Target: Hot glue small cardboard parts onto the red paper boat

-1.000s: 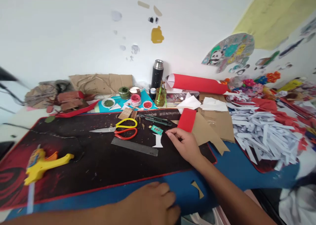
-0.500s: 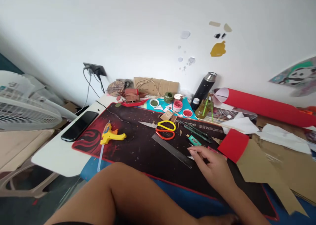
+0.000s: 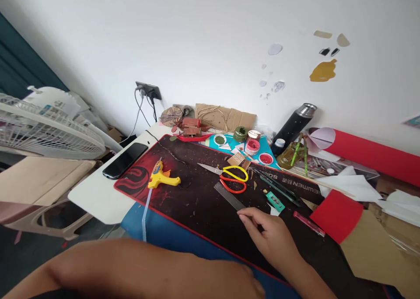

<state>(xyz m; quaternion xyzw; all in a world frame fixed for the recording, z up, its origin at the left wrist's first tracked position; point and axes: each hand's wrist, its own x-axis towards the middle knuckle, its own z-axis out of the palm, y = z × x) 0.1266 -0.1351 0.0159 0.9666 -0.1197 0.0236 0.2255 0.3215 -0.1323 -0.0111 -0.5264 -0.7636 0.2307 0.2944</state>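
My right hand (image 3: 271,231) is over the dark mat, with thumb and forefinger closed at the near end of a ruler (image 3: 226,196). The hand covers that end, and the ruler appears to lie flat. My left forearm stretches across the bottom of the view. At its end is my left hand (image 3: 247,281), low near the mat's front edge, its fingers hidden. Just beyond the ruler lie scissors (image 3: 233,178) with one yellow and one red-orange handle. A green box-cutter blade pack (image 3: 274,201) and a green utility knife (image 3: 280,188) lie beyond my right hand.
A yellow glue gun (image 3: 160,178) lies on the mat's left, beside a phone (image 3: 125,160). Open paint pots (image 3: 252,147) and a black flask (image 3: 295,124) stand at the back. Red paper (image 3: 337,216) and cardboard (image 3: 377,251) lie right. A fan (image 3: 49,128) stands left.
My right hand has moved left and down from beside the blade pack to the ruler's near end. My left forearm has swung lower and flatter. The view has turned left.
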